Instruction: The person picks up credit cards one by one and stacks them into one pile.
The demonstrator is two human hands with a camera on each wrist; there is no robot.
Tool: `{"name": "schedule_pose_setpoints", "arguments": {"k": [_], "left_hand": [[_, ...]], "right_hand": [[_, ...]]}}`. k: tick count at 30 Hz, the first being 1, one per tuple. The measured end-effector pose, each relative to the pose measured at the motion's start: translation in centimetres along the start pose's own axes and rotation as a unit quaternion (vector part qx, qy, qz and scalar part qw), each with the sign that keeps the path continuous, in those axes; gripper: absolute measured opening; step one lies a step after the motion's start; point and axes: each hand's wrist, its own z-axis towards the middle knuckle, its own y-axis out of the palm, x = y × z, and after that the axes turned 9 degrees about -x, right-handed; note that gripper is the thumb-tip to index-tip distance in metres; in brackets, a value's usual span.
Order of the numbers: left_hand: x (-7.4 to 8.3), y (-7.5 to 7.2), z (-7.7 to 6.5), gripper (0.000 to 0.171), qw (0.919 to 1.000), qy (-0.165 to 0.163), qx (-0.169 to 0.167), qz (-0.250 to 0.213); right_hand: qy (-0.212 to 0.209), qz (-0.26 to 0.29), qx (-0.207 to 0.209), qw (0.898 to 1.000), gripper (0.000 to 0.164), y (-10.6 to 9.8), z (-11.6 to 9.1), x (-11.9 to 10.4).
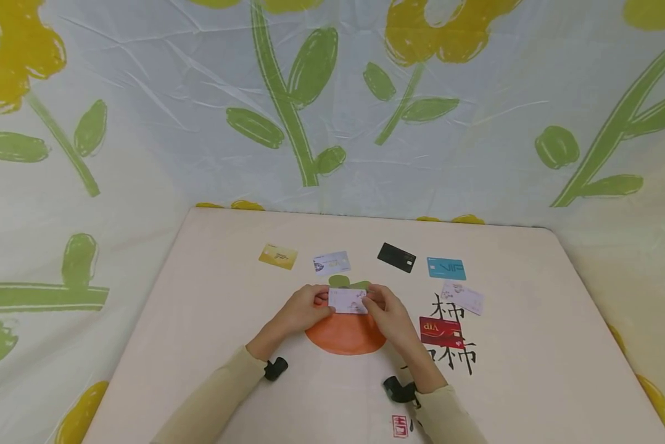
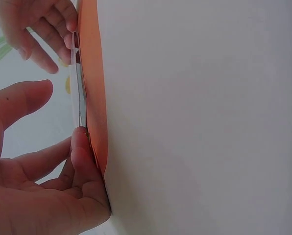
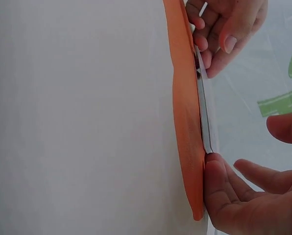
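Pale card: held level between the 2 hands at the middle of the table, just over the upper part of the orange fruit print; whether its underside touches the print, I cannot tell. The face of the pale card point(image 1: 347, 300) carries a small flowery pattern towards its right end.
Left hand: fingers of the left hand point(image 1: 305, 307) curled in, tips pinching the left end of the pale card; in the left wrist view 1 digit stands apart from it.
Right hand: the right hand point(image 1: 390, 314) pinches the opposite end, with 1 digit likewise raised clear in its own wrist view.
Fruit print: orange, with green leaves showing behind the card; the fruit print point(image 1: 346, 336) spreads below the hands.
Cards beyond the hands: 4 in a loose row, left to right: yellow card point(image 1: 278, 256), silver card point(image 1: 332, 263), black card point(image 1: 396, 258), blue card point(image 1: 446, 268).
Cards at right: flowered card point(image 1: 464, 298) tilted just below the blue card; red card point(image 1: 441, 332), marked VIP upside down, across the black brush writing point(image 1: 461, 359).
Table: pinkish table point(image 1: 199, 320), a red seal point(image 1: 400, 426) near the right sleeve point(image 1: 449, 416).
Backdrop: white cloth point(image 1: 171, 148) with yellow flowers and green stems.
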Motion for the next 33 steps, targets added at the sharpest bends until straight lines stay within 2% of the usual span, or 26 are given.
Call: {"name": "schedule_pose_setpoints", "arguments": {"k": [6,16,33], "left_hand": [[-0.06,-0.06,0.24,0.045,1.0,0.008,-0.004,0.001],[0.43,-0.3,0.13,0.047,0.9999,-0.005,-0.013,-0.004],[0.56,-0.16,-0.2,0.05,0.9999,-0.014,-0.005,-0.005]], "right_hand": [[-0.002,-0.014,0.001,1.0,0.047,-0.04,-0.02,-0.11],[-0.003,-0.014,0.004,1.0,0.046,0.03,0.13,0.02],[-0.014,-0.014,0.004,1.0,0.046,-0.04,-0.02,0.07]]}}
